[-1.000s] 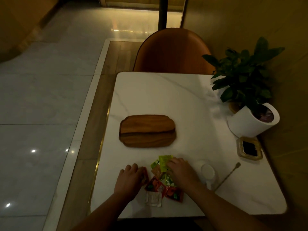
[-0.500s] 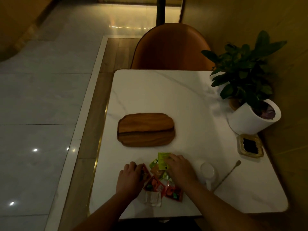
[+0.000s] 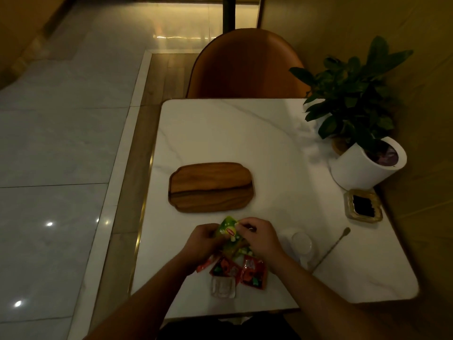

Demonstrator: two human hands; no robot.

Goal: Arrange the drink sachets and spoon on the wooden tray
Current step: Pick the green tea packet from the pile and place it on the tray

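Both hands, left hand (image 3: pixel 203 244) and right hand (image 3: pixel 261 239), are pinching a green Lipton-labelled sachet (image 3: pixel 229 231) above red sachets (image 3: pixel 245 271) lying near the wooden tray (image 3: pixel 210 187); spoon (image 3: pixel 331 249) is lying right.

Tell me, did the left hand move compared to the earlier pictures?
Yes. The left hand has come inward and toward the wooden tray, now meeting the right hand on the green sachet above the red sachets.

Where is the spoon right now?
In the head view the spoon lies untouched on the table's right side, beside the white cup, with the square dish just beyond its bowl end.
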